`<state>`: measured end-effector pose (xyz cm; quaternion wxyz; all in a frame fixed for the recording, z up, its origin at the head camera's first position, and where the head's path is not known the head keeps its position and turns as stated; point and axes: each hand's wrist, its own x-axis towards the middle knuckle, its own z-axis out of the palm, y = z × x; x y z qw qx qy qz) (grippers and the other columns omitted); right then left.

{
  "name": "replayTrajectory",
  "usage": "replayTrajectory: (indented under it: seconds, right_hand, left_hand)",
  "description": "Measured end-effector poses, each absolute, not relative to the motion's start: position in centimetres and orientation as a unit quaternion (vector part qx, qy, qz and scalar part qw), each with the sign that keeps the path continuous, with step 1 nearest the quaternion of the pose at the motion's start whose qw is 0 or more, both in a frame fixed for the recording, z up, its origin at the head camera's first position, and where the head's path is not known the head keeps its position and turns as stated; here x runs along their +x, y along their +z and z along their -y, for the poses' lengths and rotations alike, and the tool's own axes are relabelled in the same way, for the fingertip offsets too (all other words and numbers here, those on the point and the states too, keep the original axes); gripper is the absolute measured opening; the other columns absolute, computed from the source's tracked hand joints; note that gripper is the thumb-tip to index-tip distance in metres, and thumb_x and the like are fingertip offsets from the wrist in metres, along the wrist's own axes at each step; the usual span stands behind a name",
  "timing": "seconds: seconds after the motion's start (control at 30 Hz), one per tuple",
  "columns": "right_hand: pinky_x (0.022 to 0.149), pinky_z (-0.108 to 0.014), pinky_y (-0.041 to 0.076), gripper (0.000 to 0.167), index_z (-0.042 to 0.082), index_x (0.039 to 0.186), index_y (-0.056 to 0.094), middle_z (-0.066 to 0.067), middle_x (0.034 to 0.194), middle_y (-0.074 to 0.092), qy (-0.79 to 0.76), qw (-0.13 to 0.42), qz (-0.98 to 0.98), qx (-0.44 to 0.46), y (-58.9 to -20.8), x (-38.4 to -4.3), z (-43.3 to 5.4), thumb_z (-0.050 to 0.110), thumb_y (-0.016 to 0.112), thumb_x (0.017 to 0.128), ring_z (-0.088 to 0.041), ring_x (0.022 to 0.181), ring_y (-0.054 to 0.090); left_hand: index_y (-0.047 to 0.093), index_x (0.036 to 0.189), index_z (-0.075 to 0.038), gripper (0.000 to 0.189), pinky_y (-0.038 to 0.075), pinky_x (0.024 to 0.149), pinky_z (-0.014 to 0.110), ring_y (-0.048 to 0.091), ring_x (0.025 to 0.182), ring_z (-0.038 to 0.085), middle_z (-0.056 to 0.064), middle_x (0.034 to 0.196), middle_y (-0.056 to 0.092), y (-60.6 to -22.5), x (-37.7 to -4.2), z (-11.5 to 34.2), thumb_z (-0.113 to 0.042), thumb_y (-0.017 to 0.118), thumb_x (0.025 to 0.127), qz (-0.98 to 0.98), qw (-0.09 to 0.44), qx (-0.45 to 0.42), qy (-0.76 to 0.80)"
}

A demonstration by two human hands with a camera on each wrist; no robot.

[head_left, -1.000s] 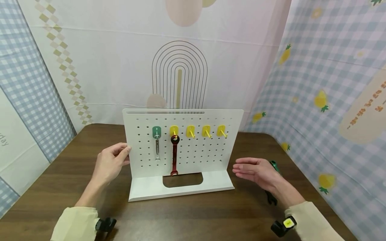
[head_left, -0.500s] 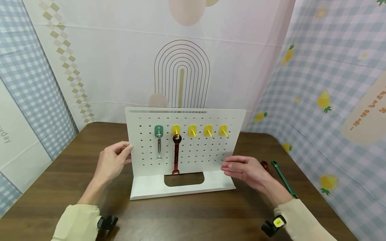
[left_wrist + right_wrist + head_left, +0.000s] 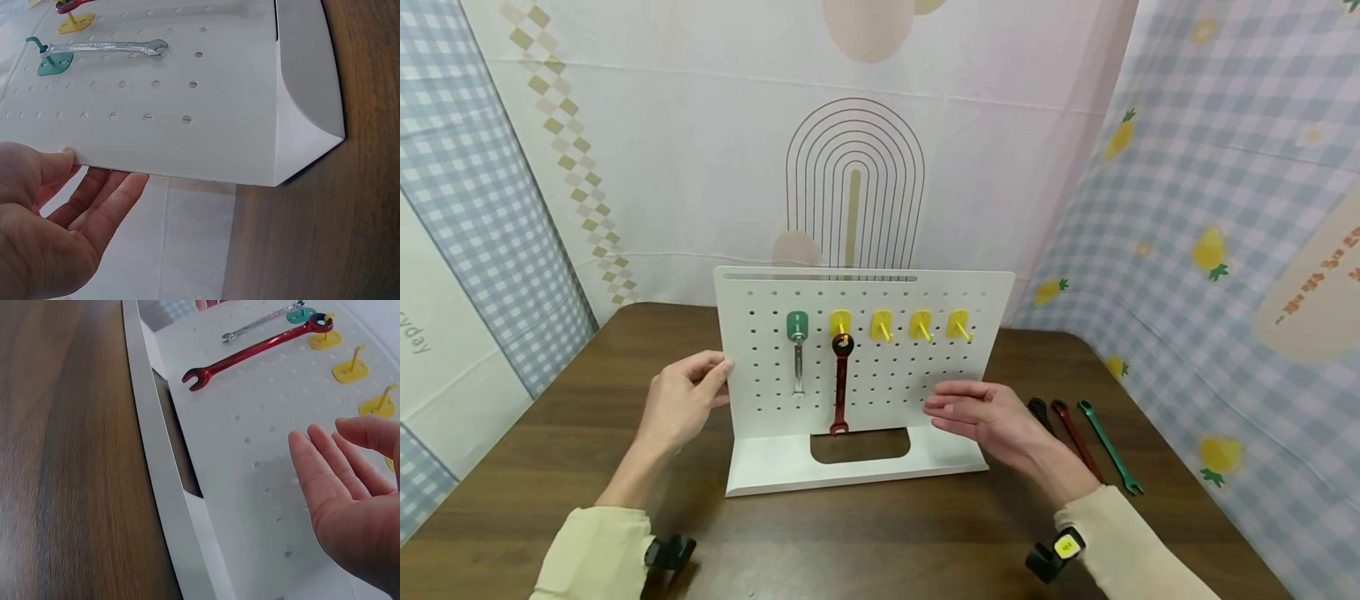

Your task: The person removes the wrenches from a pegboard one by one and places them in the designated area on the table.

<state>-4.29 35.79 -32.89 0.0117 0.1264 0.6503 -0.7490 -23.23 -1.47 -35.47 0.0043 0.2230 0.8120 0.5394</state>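
A white pegboard stand (image 3: 865, 392) stands upright on the table. My left hand (image 3: 681, 404) pinches its left edge, thumb in front and fingers behind. In the left wrist view, a small silver wrench (image 3: 106, 47) hangs from a green hook (image 3: 55, 64). Beside it a red wrench (image 3: 841, 387) hangs on the first yellow hook (image 3: 841, 322); the other yellow hooks (image 3: 921, 326) to its right are bare. My right hand (image 3: 992, 421) hovers before the board's lower right part, holding nothing. Its fingers (image 3: 319, 469) are nearly straight in the right wrist view.
On the table to the right lie a green wrench (image 3: 1108, 446), a second red wrench (image 3: 1077, 439) and a black tool (image 3: 1039, 410), partly hidden by my right forearm. A patterned cloth (image 3: 1157, 292) borders the brown table (image 3: 850, 542).
My right hand has moved left, from beside the board to in front of it, uncovering the tools on the right. My left hand keeps its hold on the edge.
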Motion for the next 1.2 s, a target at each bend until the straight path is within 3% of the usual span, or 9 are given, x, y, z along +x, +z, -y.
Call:
replayTrajectory:
  seconds: [0.27, 0.73, 1.2]
  right_hand:
    - [0.104, -0.039, 0.062, 0.051, -0.012, 0.147, 0.048, -0.014, 0.126, 0.075, -0.758, 0.015, -0.642, 0.111, -33.0, -5.4, -34.5, -0.006, 0.064, 0.099, -0.021, 0.115, 0.074]
    - [0.106, -0.041, 0.061, 0.054, -0.010, 0.150, 0.046, -0.026, 0.145, 0.062, -0.772, 0.018, -0.630, 0.086, -32.8, -7.0, -32.7, -0.009, 0.062, 0.098, -0.026, 0.125, 0.070]
    - [0.109, -0.042, 0.060, 0.053, -0.008, 0.147, 0.053, -0.023, 0.141, 0.066, -0.772, 0.018, -0.632, 0.063, -32.8, -8.8, -30.7, -0.011, 0.064, 0.096, -0.023, 0.125, 0.070]
  left_hand:
    - [0.071, 0.123, 0.001, 0.031, 0.068, 0.080, 0.027, 0.072, 0.094, 0.025, 0.022, 0.112, 0.074, -35.5, -23.2, 1.5, -0.024, 0.058, 0.111, -0.813, 0.004, 0.222, 0.539]
    - [0.071, 0.123, 0.001, 0.029, 0.068, 0.079, 0.026, 0.069, 0.090, 0.019, 0.021, 0.110, 0.073, -35.4, -23.1, 1.4, -0.022, 0.059, 0.110, -0.813, 0.007, 0.218, 0.540]
    - [0.071, 0.124, 0.002, 0.028, 0.068, 0.079, 0.025, 0.069, 0.090, 0.018, 0.021, 0.108, 0.073, -35.3, -23.1, 1.4, -0.019, 0.058, 0.110, -0.807, 0.009, 0.220, 0.548]
